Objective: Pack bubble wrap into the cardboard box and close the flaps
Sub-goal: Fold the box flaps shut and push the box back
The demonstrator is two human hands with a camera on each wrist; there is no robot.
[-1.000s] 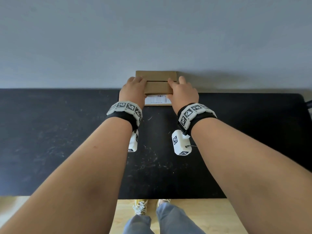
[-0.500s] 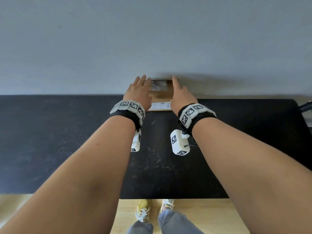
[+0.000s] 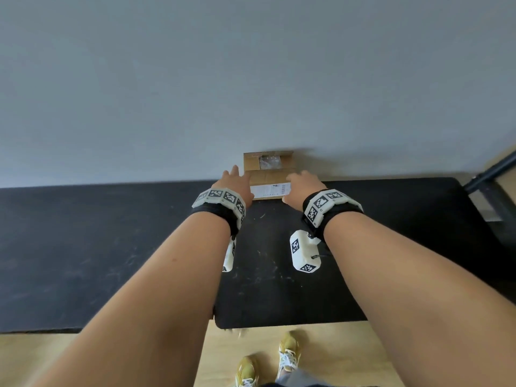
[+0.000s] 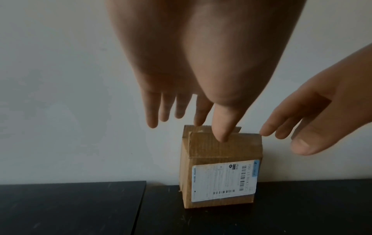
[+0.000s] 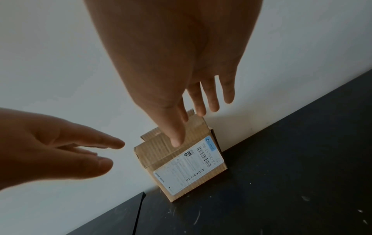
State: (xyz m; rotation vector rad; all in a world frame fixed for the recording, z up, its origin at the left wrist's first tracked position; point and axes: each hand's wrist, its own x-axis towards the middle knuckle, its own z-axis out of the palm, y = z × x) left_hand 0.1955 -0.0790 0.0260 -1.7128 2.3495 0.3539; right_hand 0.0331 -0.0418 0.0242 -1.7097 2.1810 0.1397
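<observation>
A: Where does the small brown corrugated cardboard box (image 3: 269, 174) with the white shipping label (image 4: 224, 181) stand?

B: On the black counter (image 3: 111, 247), right against the pale grey wall (image 3: 251, 79), just ahead of both hands and between them. Through the gap in its top, beyond the fingertips, the crumpled clear bubble wrap (image 3: 269, 162) shows inside.

A: So the packing is done?

B: It looks so to me. The step in hand is the flaps. The near flap (image 4: 221, 146) seems partly folded over toward the wall, while the far part of the top is not yet covered, and a short flap (image 4: 207, 128) stands up at the back.

A: And the hands?

B: The left hand (image 3: 237, 184) is spread, fingers straight and apart, hovering just left of the box top; from its wrist camera the thumb tip lies over the near flap, but I cannot tell whether it touches. The right hand (image 3: 303, 185) is also open with loose, straight fingers, just right of the box. Its fingertips come close to the flap's right corner. Neither hand grips anything.

A: What does the next move call for?

B: I judge that both hands should press the remaining flaps flat over the bubble wrap, one from each side, while steadying the light box against the wall, since springy wrap may push them up again.
</observation>
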